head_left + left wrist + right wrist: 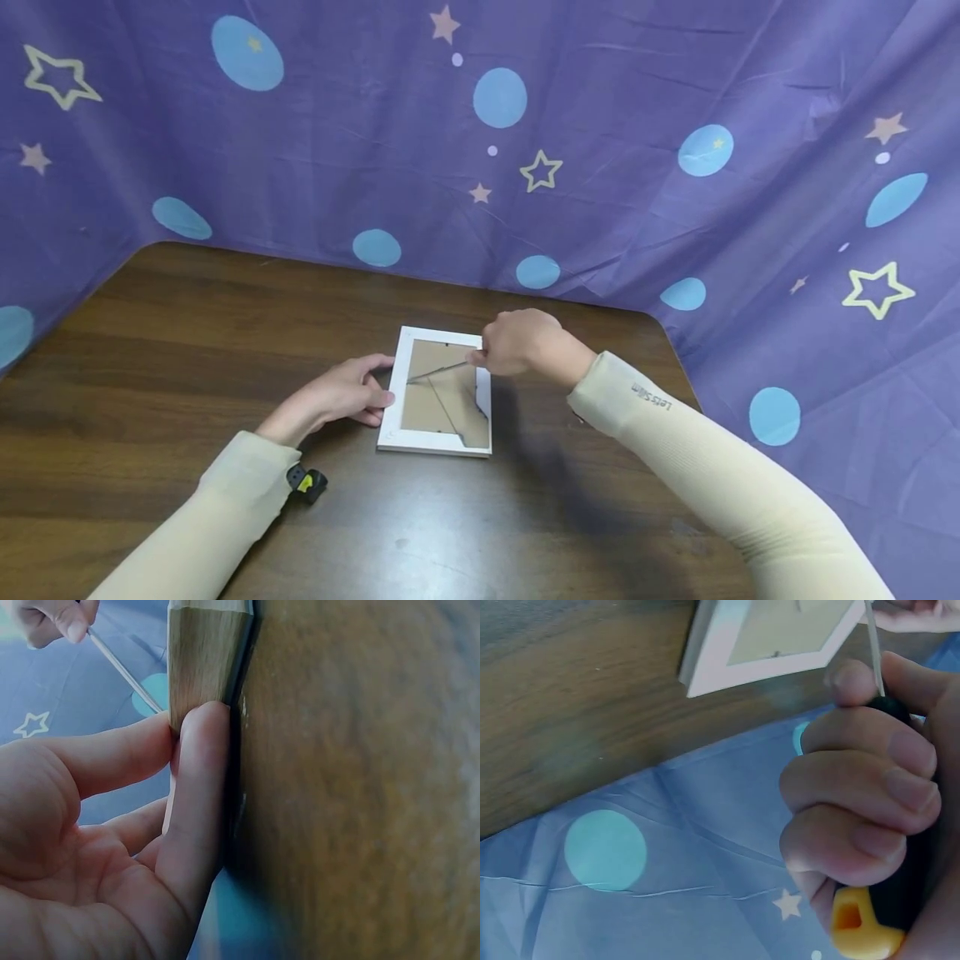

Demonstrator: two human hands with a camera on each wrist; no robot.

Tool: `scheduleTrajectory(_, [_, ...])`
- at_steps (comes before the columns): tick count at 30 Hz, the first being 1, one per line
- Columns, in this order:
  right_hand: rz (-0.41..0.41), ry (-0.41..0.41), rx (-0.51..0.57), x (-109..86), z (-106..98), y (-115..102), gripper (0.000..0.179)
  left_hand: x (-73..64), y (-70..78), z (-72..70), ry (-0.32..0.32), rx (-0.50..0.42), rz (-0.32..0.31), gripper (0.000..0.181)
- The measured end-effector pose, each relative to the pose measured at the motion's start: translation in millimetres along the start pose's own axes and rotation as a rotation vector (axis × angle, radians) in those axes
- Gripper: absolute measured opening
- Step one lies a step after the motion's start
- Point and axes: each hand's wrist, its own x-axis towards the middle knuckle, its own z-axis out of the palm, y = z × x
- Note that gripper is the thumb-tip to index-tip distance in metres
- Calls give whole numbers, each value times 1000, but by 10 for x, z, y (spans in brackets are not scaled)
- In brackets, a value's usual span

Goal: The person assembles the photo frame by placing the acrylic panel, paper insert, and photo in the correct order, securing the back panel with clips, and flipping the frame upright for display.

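A white picture frame (pixel 416 439) lies back side up on the table, showing its tan backing board (pixel 427 408). My left hand (pixel 341 392) grips the frame's left edge, thumb on the rim. In the left wrist view its fingers lie against the wood-grained side of the frame (pixel 204 667). My right hand (pixel 521 342) holds a screwdriver, its thin metal shaft (pixel 438 371) slanting over the board with the tip at the left inner edge. Curled fingers cover much of the handle in the right wrist view; its yellow end (pixel 866 930) shows below them.
The brown wooden table (pixel 187 350) has a rounded far corner on each side. A purple cloth (pixel 420 150) with stars and blue dots hangs behind it and along both sides. A small black-and-yellow device (pixel 306 482) sits at the left wrist.
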Motion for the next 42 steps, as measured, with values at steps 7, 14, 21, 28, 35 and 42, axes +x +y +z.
scheduleTrajectory(7, [22,31,28,22,231,6,62,-12,-22,-1,-2,-3,5,73])
scheduleTrajectory(14, [0,37,96,71,426,34,59,-22,-37,-24,-3,4,-2,74])
scheduleTrajectory(21, [-18,49,214,121,703,69,62,-29,-37,-36,0,12,-12,74])
scheduleTrajectory(28, [-34,67,291,131,942,87,63,-23,-48,-25,1,5,8,74])
scheduleTrajectory(35, [-37,101,293,101,1019,63,63,-12,-14,-30,0,17,4,73])
scheduleTrajectory(42, [-25,82,293,80,1062,8,65,-13,-13,-25,-6,17,-12,74])
